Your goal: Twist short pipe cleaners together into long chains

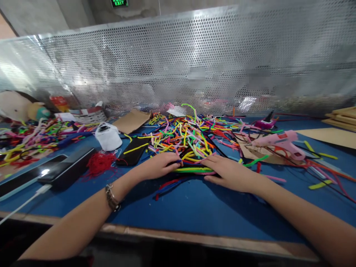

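My left hand and my right hand lie side by side on the blue table, at the near edge of a heap of coloured pipe cleaners. Both hands have their fingers curled down and pinch a small bundle of green, yellow and pink pipe cleaners that lies flat between them. A metal bracelet sits on my left wrist. Red and blue pipe cleaners lie under the gap between my hands.
A pink glue gun rests on cardboard at the right. At the left are a white roll, red fluff, a dark phone, a charging device with cable and more pipe cleaners. A perforated metal screen stands behind.
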{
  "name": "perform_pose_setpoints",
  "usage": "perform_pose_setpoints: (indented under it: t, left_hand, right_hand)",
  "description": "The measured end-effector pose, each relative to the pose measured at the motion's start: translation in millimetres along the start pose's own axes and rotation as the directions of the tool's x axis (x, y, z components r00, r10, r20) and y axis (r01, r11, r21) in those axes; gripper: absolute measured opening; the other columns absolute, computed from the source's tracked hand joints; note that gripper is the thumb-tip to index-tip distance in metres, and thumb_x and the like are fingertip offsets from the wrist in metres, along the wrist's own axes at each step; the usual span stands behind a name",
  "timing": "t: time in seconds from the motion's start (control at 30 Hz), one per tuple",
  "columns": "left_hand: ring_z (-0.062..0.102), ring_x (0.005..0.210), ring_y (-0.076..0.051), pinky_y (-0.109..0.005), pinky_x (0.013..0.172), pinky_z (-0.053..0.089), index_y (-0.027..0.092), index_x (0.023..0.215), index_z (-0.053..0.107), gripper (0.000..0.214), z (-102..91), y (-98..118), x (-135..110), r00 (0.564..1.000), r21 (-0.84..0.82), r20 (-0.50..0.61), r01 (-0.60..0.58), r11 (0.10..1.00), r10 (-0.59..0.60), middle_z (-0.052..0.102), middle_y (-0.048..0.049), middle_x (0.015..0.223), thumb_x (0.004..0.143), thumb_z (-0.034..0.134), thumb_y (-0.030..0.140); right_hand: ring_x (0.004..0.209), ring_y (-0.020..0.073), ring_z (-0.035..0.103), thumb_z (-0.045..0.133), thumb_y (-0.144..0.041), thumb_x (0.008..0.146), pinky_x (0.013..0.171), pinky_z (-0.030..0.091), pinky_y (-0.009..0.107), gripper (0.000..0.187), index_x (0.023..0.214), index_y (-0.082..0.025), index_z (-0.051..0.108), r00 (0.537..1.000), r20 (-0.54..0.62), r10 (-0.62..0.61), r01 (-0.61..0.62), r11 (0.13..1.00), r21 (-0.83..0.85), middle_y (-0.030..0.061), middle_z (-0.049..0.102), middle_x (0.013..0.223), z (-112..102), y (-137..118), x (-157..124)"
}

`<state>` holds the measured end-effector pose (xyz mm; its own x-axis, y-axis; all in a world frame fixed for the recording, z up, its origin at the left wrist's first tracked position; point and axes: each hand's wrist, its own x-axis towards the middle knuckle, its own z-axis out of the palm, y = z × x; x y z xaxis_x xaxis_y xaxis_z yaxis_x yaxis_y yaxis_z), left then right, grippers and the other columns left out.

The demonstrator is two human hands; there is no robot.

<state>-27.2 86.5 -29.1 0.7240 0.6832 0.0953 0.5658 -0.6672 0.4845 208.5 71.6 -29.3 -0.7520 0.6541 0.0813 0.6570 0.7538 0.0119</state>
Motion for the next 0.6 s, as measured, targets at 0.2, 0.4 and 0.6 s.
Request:
perform_pose_setpoints:
  t: [0.2, 0.4, 0.6]
  left_hand:
    - [0.052, 0.078, -0.015, -0.026, 0.073, 0.039, 0.013, 0.087, 0.055, 0.027, -0.4, 3, 0, 0.998, 0.18, 0.046, -0.038, 0.983, 0.03, 0.058, -0.0061, 0.087, 0.087, 0.03, 0.024]
    - [0.056, 0.076, -0.016, -0.025, 0.067, 0.041, 0.015, 0.09, 0.054, 0.027, 2.3, 2, -1, 1.0, 0.314, -0.026, 0.016, 0.949, -0.008, 0.061, -0.0051, 0.085, 0.088, 0.028, 0.024]
    - [0.058, 0.078, -0.019, -0.029, 0.066, 0.043, 0.016, 0.095, 0.051, 0.026, 3.5, 8, -3, 0.991, 0.402, -0.125, 0.089, 0.911, -0.042, 0.061, -0.0071, 0.089, 0.088, 0.028, 0.026]
  right_hand:
    - [0.106, 0.0214, 0.048, 0.039, -0.035, 0.084, 0.089, 0.038, 0.036, 0.043, 0.12, -0.012, 0.045, 1.0, 0.018, 0.01, -0.011, 0.999, 0.036, 0.0119, 0.051, 0.117, 1, 0, 0]
    - [0.085, 0.0125, 0.057, 0.037, -0.031, 0.086, 0.073, 0.044, 0.022, 0.03, 0.103, -0.02, 0.059, 0.989, 0.143, -0.041, 0.032, 0.998, 0.06, 0.0026, 0.062, 0.099, -37, 17, 21]
    - [0.09, 0.0157, 0.053, 0.039, -0.015, 0.083, 0.082, 0.038, 0.029, 0.025, 0.098, -0.016, 0.059, 0.972, -0.005, 0.235, -0.234, 0.966, -0.112, 0.0041, 0.06, 0.097, -105, 70, 88]
